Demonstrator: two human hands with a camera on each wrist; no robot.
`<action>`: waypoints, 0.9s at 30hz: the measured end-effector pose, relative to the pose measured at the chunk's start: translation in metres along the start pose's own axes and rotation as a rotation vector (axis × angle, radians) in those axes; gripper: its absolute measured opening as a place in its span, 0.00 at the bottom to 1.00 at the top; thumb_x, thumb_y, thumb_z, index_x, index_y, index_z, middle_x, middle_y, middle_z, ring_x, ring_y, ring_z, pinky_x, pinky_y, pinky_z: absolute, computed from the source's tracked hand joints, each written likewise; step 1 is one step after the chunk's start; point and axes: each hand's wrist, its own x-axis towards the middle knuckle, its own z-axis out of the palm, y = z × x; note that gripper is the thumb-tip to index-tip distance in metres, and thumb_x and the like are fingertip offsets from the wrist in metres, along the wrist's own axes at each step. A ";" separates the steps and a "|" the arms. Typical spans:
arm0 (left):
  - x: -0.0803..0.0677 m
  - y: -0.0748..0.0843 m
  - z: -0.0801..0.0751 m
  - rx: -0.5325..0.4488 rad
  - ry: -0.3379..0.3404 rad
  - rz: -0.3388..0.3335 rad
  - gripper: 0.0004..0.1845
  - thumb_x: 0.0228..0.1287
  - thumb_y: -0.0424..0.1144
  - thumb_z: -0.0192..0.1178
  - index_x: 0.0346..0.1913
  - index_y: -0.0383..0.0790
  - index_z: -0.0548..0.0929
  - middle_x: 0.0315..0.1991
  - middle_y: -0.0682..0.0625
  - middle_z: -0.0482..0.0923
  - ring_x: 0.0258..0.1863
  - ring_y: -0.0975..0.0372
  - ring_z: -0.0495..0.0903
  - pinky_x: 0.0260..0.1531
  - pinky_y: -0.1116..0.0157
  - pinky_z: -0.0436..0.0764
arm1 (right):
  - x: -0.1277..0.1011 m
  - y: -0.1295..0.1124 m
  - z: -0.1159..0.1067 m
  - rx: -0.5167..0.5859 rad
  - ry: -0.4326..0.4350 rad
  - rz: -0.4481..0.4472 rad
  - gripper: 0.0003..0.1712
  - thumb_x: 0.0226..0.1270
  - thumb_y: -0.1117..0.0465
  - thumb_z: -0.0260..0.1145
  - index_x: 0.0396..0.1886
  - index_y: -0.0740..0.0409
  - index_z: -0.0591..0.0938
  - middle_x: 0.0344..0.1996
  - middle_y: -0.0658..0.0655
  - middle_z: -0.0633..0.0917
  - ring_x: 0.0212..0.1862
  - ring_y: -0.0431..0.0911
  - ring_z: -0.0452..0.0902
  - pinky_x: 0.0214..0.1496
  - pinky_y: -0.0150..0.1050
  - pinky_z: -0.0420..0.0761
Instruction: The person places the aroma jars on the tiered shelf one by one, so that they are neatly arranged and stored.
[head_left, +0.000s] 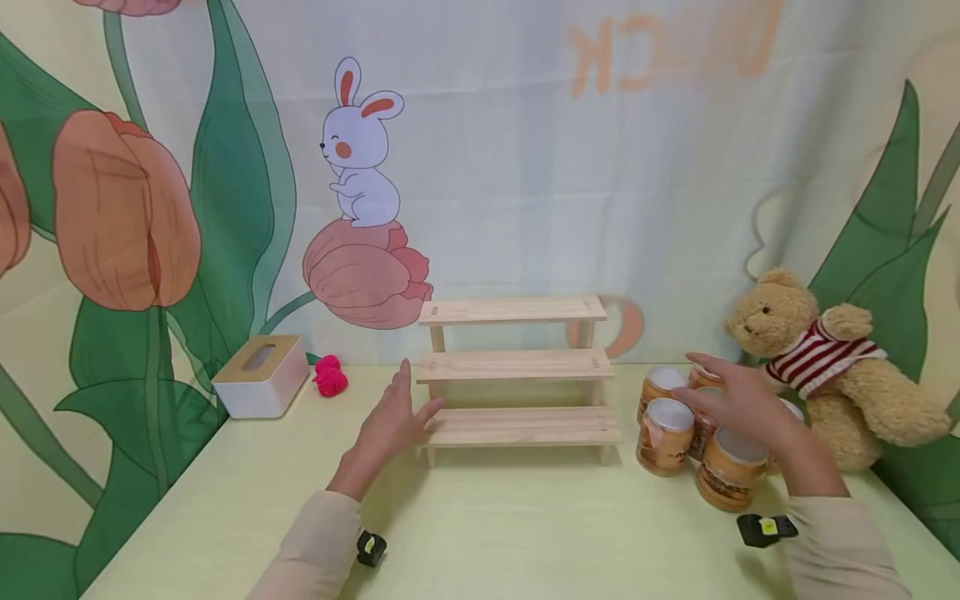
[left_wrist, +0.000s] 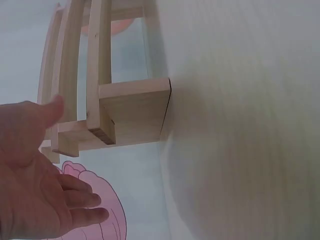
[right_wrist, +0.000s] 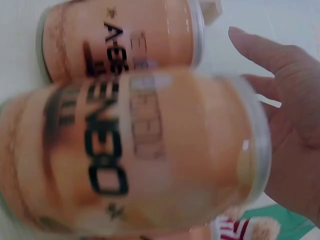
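A three-step wooden shelf [head_left: 517, 364] stands at the middle of the table. Beside its left end is my left hand [head_left: 390, 425], fingers straight and thumb apart, holding nothing; the left wrist view shows the same spread hand [left_wrist: 35, 185] against the shelf's side. To the right stands a group of several short orange-brown cans with pale lids, among them a front can [head_left: 727, 479] and a left can [head_left: 663, 446]. Over this group reaches my right hand [head_left: 742, 404], thumb and fingers extended and apart. A large can [right_wrist: 145, 155] fills much of the right wrist view, partly blurred.
A teddy bear [head_left: 832, 358] in a striped top leans behind the cans at right. At the back left are a white tissue box [head_left: 270, 387] with a wooden lid and a small bright pink item [head_left: 330, 377]. A printed curtain [head_left: 495, 167] hangs behind the table.
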 end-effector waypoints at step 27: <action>0.005 0.009 0.017 -0.913 0.187 -0.178 0.32 0.76 0.32 0.55 0.79 0.46 0.59 0.74 0.36 0.59 0.73 0.49 0.60 0.69 0.53 0.65 | -0.039 0.077 -0.042 0.037 -0.036 0.089 0.47 0.64 0.49 0.73 0.71 0.74 0.65 0.65 0.78 0.70 0.62 0.73 0.68 0.47 0.38 0.78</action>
